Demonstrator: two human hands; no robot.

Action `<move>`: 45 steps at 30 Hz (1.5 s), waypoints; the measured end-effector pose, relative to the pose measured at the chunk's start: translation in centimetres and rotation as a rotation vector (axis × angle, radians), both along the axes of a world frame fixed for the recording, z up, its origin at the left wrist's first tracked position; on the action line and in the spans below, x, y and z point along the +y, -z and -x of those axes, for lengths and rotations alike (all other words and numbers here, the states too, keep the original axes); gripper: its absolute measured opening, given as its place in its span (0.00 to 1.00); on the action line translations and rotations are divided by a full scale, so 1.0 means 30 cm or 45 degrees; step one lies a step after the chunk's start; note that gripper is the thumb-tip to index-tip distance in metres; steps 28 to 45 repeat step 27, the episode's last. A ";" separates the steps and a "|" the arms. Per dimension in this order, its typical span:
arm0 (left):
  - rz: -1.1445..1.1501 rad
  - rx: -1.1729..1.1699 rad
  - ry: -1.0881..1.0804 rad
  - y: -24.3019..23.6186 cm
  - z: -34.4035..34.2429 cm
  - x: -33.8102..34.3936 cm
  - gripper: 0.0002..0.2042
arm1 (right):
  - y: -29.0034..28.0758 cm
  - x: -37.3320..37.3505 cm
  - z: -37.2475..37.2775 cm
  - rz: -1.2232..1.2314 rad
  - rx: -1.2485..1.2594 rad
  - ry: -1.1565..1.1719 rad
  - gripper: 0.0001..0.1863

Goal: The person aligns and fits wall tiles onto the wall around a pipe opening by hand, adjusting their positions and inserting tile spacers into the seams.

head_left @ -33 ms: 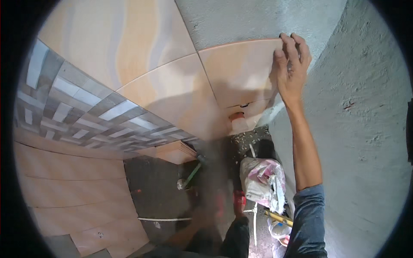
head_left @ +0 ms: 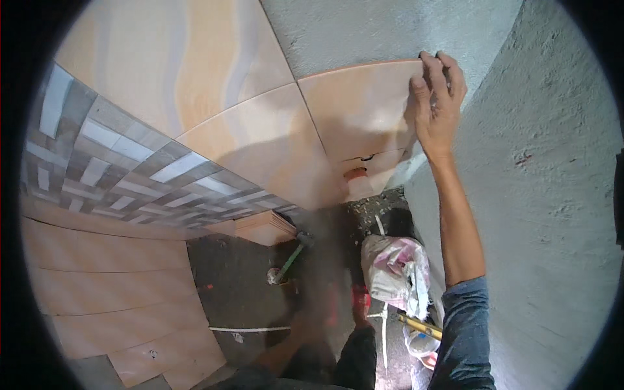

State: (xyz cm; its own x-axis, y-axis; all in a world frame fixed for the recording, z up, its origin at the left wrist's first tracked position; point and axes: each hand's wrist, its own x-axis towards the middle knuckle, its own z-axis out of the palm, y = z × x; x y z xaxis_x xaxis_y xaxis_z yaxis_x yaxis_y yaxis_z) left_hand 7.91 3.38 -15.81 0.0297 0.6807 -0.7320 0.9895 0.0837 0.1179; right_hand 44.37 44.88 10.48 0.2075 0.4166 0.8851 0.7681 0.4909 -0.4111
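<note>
My right hand (head_left: pixel 439 107) is at the upper right corner of a beige wall tile (head_left: pixel 361 104) with wavy bands. Its thumb lies against the tile's face, while the fingers curl at the corner by the grey plaster. The tile sits beside a larger wavy-patterned tile (head_left: pixel 214 45) and above a cut piece with a round hole, where an orange pipe end (head_left: pixel 355 173) shows. A small dark notch marks the joint between them. I cannot make out my left hand; only a blurred skin-coloured shape shows near the lower middle.
Rough grey plaster (head_left: pixel 546 175) covers the right wall. On the floor lie a crumpled white-and-pink sack (head_left: pixel 393 270), a green-handled hammer (head_left: pixel 290 260), white pipes (head_left: pixel 250 329), a yellow level (head_left: pixel 419 326) and a bucket (head_left: pixel 421 341). Stacked tiles (head_left: pixel 266 227) lean at the patterned wall.
</note>
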 end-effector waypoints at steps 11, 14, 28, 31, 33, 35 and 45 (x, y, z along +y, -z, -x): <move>0.295 -0.123 -0.101 0.008 0.075 -0.357 0.38 | -0.014 -0.039 -0.018 0.157 -0.063 -0.049 0.21; 0.470 -0.113 -0.115 -0.101 0.039 -0.310 0.38 | -0.034 -0.047 -0.020 0.119 -0.092 -0.065 0.26; 0.112 -0.383 -0.193 -0.222 0.084 -0.122 0.37 | -0.181 -0.125 -0.011 0.489 -0.260 0.103 0.23; 0.112 -0.383 -0.193 -0.222 0.084 -0.122 0.37 | -0.181 -0.125 -0.011 0.489 -0.260 0.103 0.23; 0.112 -0.383 -0.193 -0.222 0.084 -0.122 0.37 | -0.181 -0.125 -0.011 0.489 -0.260 0.103 0.23; 0.112 -0.383 -0.193 -0.222 0.084 -0.122 0.37 | -0.181 -0.125 -0.011 0.489 -0.260 0.103 0.23; 0.112 -0.383 -0.193 -0.222 0.084 -0.122 0.37 | -0.181 -0.125 -0.011 0.489 -0.260 0.103 0.23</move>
